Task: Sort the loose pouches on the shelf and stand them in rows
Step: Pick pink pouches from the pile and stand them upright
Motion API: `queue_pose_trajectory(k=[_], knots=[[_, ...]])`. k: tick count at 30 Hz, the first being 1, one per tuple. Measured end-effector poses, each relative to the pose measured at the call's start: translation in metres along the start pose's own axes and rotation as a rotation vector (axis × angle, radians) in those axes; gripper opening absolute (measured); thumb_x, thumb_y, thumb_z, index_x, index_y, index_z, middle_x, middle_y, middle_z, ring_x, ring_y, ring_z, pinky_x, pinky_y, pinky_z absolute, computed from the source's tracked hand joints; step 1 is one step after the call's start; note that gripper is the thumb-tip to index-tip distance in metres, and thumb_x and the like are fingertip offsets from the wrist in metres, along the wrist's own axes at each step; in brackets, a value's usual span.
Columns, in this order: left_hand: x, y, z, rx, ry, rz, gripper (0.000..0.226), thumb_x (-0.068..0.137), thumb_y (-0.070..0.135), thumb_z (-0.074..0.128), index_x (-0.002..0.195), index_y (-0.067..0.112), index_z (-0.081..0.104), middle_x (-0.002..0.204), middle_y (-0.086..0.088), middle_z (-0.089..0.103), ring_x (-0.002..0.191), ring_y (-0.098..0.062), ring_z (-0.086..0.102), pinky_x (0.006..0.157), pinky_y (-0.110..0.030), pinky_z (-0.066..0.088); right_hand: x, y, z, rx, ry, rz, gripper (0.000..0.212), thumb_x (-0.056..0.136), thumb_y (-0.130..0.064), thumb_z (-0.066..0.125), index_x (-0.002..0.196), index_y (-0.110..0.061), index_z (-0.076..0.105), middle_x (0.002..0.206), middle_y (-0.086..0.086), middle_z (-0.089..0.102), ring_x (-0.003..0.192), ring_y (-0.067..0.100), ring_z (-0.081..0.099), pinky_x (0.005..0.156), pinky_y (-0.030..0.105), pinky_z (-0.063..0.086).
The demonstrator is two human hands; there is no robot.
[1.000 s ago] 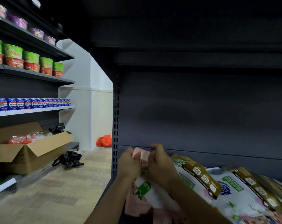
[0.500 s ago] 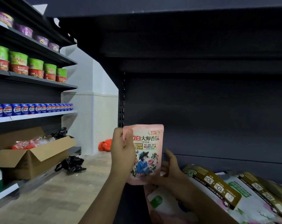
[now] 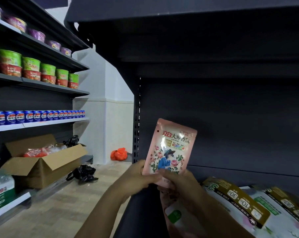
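Head view shows the pink pouch (image 3: 169,148) now lifted higher and tilted slightly right, clear of the heap it was being pulled from a second ago. Both hands hold its bottom edge: the left hand (image 3: 136,176) has its fingers closed on the lower left corner, the right hand (image 3: 178,182) pinches the lower middle. With the printed face turned toward the person, the pouch looks ready to be stood up, so the sorting seems barely begun. Just right of the hands, the larger gold-and-white pouches (image 3: 245,206) lie flat in a loose overlapping pile on the dark shelf (image 3: 248,170). Across the aisle stand rows of cups and blue cans (image 3: 37,116), an open cardboard box (image 3: 42,165), and bags on the floor.
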State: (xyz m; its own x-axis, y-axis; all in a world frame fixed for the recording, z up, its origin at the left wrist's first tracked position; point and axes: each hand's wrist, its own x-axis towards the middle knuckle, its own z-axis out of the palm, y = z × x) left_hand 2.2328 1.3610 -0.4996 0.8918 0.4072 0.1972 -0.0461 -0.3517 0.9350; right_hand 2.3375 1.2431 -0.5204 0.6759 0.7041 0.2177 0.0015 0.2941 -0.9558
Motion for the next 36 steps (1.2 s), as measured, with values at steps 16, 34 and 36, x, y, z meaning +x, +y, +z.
queue_pose_trajectory(k=[16,34,36], knots=[[-0.003,-0.056,-0.006,-0.08,0.246,0.073,0.028,0.083,0.008,0.068,0.105,0.019,0.055,0.103,-0.003,0.07,0.096,-0.018,0.068,0.081,-0.037,0.058,0.005,0.028,0.007,-0.527,-0.223,0.143,0.034,0.089,-0.044,0.056,0.116,-0.025,0.062,0.115,-0.005,0.068,0.108,0.013,0.063,0.099,0.035,0.049],[0.023,-0.062,0.008,0.597,0.214,-0.114,0.04,0.081,0.053,0.061,0.109,0.025,0.058,0.111,0.005,0.065,0.104,-0.015,0.06,0.088,-0.03,0.047,0.011,0.015,-0.016,-1.402,-0.078,0.0,0.034,0.094,-0.05,0.041,0.082,-0.024,0.059,0.098,-0.001,0.068,0.094,0.015,0.063,0.094,0.032,0.048],[0.027,-0.067,0.008,0.597,0.236,-0.135,0.037,0.082,0.048,0.063,0.103,0.019,0.053,0.116,0.0,0.062,0.108,-0.018,0.058,0.092,-0.03,0.048,0.012,0.017,-0.019,-1.427,-0.025,-0.009,0.031,0.096,-0.04,0.042,0.103,-0.019,0.064,0.112,-0.001,0.068,0.104,0.014,0.063,0.097,0.029,0.046]])
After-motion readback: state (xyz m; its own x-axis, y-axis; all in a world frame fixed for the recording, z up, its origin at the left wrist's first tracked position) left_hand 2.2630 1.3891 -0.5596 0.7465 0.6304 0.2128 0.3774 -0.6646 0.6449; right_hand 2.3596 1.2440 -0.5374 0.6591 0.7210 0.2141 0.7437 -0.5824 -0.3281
